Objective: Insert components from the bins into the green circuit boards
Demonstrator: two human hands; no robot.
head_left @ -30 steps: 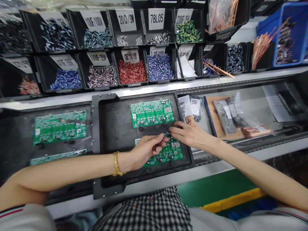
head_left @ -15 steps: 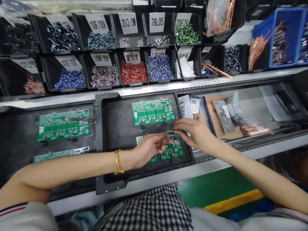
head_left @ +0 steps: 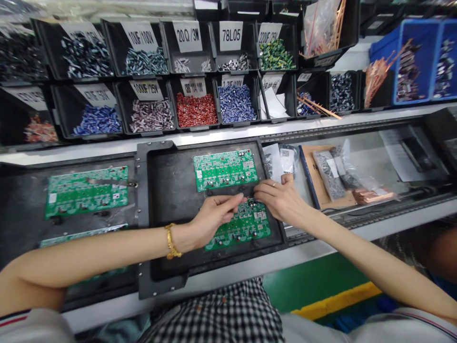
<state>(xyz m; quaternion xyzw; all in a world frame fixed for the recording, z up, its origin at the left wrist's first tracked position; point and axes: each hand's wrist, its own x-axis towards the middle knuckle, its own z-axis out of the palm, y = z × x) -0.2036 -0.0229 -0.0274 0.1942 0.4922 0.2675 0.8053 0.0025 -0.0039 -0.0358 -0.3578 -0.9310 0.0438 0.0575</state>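
Over the lower green circuit board point(head_left: 246, 226) in the black tray point(head_left: 167, 190) are both of my hands. My left hand point(head_left: 217, 216), with a gold bracelet at the wrist, has its thumb and index finger pinched near the board's top edge; what they hold is too small to name. My right hand point(head_left: 280, 197) is at the board's upper right corner, its fingertips together, and anything between them is hidden. Just above lies a second green board point(head_left: 224, 170) with small components along its lower edge.
Labelled black bins of red parts point(head_left: 196, 109), blue parts point(head_left: 237, 103) and others line the back. At left, another tray holds green boards point(head_left: 87, 190). Bagged parts point(head_left: 328, 174) lie in a cardboard box at right, beside copper-coloured pieces point(head_left: 373, 195). Blue bins point(head_left: 416, 62) stand at far right.
My left hand's fingers have gone from spread to a pinch near the board's top edge. My right hand's fingertips have drawn slightly left and down. The camera view has shifted slightly.
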